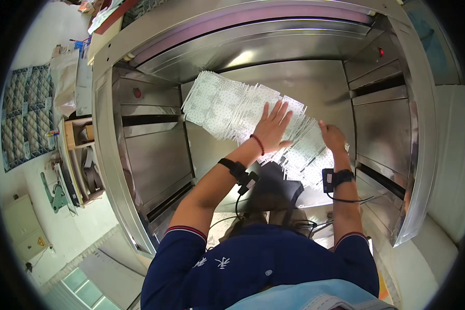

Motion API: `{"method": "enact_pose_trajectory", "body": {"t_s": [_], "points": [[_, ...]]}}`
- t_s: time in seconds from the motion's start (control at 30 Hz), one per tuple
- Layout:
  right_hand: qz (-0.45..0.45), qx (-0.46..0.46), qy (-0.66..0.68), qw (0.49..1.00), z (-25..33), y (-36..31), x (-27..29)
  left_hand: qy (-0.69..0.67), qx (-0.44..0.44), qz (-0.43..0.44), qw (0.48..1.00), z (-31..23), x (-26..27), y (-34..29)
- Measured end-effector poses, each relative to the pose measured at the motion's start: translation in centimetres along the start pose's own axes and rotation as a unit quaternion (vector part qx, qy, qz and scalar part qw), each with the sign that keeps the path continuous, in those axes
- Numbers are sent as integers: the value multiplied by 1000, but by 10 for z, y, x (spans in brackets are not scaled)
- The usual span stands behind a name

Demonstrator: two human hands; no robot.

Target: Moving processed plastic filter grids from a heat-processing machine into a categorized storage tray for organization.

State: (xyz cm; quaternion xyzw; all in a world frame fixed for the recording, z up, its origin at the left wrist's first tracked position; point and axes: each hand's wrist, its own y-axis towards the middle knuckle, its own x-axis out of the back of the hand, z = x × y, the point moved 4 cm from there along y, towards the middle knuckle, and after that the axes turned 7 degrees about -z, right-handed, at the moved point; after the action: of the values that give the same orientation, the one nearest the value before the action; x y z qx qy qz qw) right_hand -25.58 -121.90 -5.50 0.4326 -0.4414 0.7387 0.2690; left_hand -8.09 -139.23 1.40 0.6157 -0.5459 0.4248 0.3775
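Note:
A long, fanned-out row of thin white sheets with a fine grey pattern (217,103) lies slantwise on the metal work surface, from the upper left down to the lower right. My left hand (274,126) rests flat on the middle of the row, fingers spread and pointing away from me. At the right end of the row, my right hand (334,136) has its fingers curled at the sheets' edge. What lies under those fingers is partly hidden. Each wrist carries a black strap with a small box and a cable.
Steel side walls with dark slots stand left (155,155) and right (382,124) of the work surface. A pinkish tube (263,20) runs along the top of the back. Outside, to the left, are a wooden shelf (82,134) and a green hand tool (57,196).

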Motion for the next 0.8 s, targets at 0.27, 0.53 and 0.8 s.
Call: {"method": "enact_pose_trajectory", "body": {"t_s": [0.27,0.53,0.8], "points": [[30,30,19,999,20,3,9,20,-75,-63,995,8,-38,114],[-181,95,25,979,7,12,16,-28,-50,-130,990,25,-50,141],[-178,78,32,980,-15,19,23,-89,-12,-43,995,16,-61,167]]}}
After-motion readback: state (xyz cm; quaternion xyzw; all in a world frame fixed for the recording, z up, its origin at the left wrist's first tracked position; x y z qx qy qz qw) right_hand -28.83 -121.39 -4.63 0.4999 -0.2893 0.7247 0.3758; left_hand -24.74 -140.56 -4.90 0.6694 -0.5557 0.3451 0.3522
